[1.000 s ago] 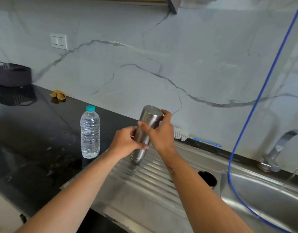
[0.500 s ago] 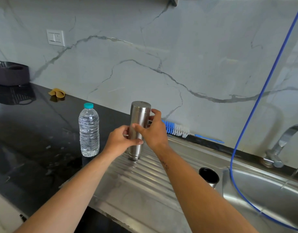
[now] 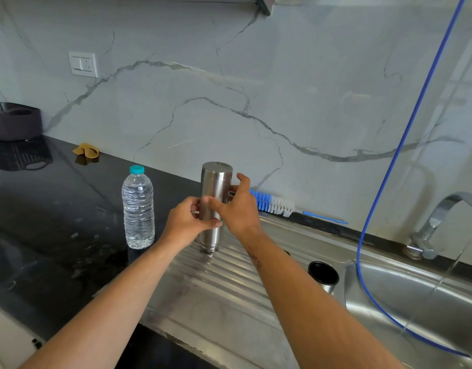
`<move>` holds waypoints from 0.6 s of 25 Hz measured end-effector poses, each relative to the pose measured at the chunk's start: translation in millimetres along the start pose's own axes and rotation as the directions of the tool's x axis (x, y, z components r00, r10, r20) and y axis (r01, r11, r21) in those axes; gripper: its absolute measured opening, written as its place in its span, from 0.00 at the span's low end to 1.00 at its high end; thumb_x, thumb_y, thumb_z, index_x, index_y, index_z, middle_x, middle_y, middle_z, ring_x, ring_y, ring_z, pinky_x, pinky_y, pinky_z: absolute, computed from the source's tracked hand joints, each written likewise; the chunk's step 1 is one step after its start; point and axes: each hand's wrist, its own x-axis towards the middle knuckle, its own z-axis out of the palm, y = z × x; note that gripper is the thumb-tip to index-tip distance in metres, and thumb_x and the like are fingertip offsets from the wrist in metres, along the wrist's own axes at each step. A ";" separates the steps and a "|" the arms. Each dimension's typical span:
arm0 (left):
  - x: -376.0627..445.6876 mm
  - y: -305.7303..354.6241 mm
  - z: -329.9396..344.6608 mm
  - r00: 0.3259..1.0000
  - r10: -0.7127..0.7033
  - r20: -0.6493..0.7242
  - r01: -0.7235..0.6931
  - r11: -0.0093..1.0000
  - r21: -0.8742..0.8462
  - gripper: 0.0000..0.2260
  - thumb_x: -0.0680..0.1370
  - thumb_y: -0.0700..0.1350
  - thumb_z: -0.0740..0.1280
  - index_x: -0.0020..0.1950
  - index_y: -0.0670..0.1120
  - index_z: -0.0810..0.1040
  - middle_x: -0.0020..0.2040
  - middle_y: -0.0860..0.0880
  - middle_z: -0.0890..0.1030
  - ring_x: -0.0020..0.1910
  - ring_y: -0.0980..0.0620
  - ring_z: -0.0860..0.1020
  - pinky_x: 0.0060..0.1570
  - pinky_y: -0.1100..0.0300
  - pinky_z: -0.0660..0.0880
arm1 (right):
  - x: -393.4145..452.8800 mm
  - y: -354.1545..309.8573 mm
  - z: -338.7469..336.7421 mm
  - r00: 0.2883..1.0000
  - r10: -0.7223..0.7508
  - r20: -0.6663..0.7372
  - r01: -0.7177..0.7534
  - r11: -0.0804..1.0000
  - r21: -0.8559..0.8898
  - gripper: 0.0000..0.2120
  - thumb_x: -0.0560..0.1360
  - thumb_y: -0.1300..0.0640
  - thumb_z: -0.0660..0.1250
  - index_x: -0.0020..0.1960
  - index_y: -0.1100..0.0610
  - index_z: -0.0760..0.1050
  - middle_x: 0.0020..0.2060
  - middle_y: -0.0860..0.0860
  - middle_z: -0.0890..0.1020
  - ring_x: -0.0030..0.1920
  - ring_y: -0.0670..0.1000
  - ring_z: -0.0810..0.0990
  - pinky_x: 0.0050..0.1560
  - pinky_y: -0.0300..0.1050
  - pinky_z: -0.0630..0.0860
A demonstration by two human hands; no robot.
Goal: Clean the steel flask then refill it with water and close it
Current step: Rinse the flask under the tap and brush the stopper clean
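Observation:
The steel flask (image 3: 215, 182) stands upside down on the ribbed drainboard (image 3: 229, 283), its threaded mouth resting on the steel. My left hand (image 3: 185, 222) is wrapped around the flask's middle from the left. My right hand (image 3: 239, 209) holds it from the right, thumb across the front and index finger lifted off. The flask's cap (image 3: 323, 275) sits apart on the drainboard beside the sink basin (image 3: 416, 302), open side up. A plastic water bottle (image 3: 138, 209) with a teal cap stands on the black counter just left of the flask.
A blue-and-white bottle brush (image 3: 272, 205) lies along the wall behind the flask. A thin stream of water falls from the tap (image 3: 437, 222) at the right. A blue hose (image 3: 389, 155) hangs down into the basin. A yellow cloth (image 3: 86, 150) and a dark basket (image 3: 15, 123) sit far left.
The flask was tilted in both hands above the drainboard; it now stands straight, mouth down on the ribs. My right index finger has lifted away from it.

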 end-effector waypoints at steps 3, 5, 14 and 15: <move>-4.0 6.0 -3.8 0.999 -0.003 -0.033 0.003 1.000 0.012 0.34 0.62 0.49 0.86 0.64 0.48 0.77 0.57 0.51 0.82 0.54 0.54 0.82 0.59 0.53 0.79 | -3.5 -3.2 -4.9 1.000 0.003 0.000 -0.003 1.000 0.014 0.50 0.72 0.46 0.79 0.82 0.53 0.51 0.69 0.53 0.77 0.65 0.52 0.78 0.64 0.45 0.75; -5.8 9.0 -7.2 0.999 -0.007 -0.044 0.008 1.000 0.012 0.34 0.62 0.49 0.86 0.64 0.47 0.77 0.57 0.50 0.83 0.54 0.52 0.82 0.60 0.51 0.79 | -8.0 -5.6 -14.7 1.000 0.011 -0.017 -0.011 0.999 0.031 0.50 0.72 0.44 0.79 0.82 0.53 0.51 0.71 0.53 0.74 0.68 0.53 0.77 0.68 0.50 0.75; -49.5 18.1 -11.3 0.998 0.001 -0.055 0.000 1.000 0.007 0.30 0.60 0.58 0.84 0.57 0.53 0.77 0.46 0.52 0.85 0.48 0.52 0.84 0.54 0.44 0.81 | -79.4 68.7 -128.3 0.961 0.189 -0.201 -0.237 0.938 -0.252 0.34 0.76 0.46 0.74 0.77 0.55 0.66 0.71 0.51 0.77 0.70 0.52 0.74 0.69 0.49 0.73; -56.4 20.0 -3.4 0.999 0.001 -0.034 0.000 1.000 0.001 0.29 0.60 0.59 0.84 0.55 0.55 0.77 0.45 0.53 0.85 0.47 0.52 0.84 0.53 0.43 0.81 | -89.2 79.8 -139.7 0.950 0.240 -0.199 -0.296 0.895 -0.333 0.34 0.76 0.46 0.74 0.77 0.54 0.66 0.71 0.52 0.76 0.71 0.54 0.73 0.68 0.50 0.72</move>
